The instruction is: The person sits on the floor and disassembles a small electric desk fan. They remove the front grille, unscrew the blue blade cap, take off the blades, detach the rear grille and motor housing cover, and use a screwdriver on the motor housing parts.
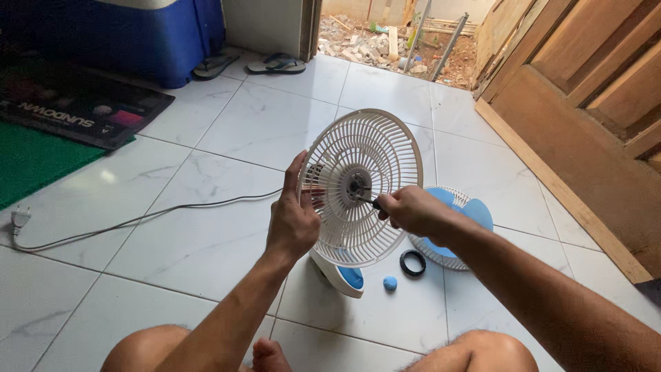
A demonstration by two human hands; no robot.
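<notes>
A small white fan with its rear grille point(361, 186) facing me stands on a white and blue base point(342, 275) on the tiled floor. My left hand point(292, 219) grips the left rim of the grille. My right hand point(411, 209) holds a screwdriver point(370, 201) whose tip points at the motor hub point(357, 186) in the grille's centre. Behind my right hand lie the front grille and the blue fan blade point(475, 212) on the floor. A black ring nut point(412, 263) and a small blue cap point(390, 282) lie beside the base.
The fan's grey cord point(138, 222) runs left across the tiles to a plug point(19, 219). A dark mat point(76, 103) and green mat sit far left, a blue cooler point(138, 38) and sandals point(275, 65) at the back. A wooden door point(585, 103) leans right. My knees are at the bottom.
</notes>
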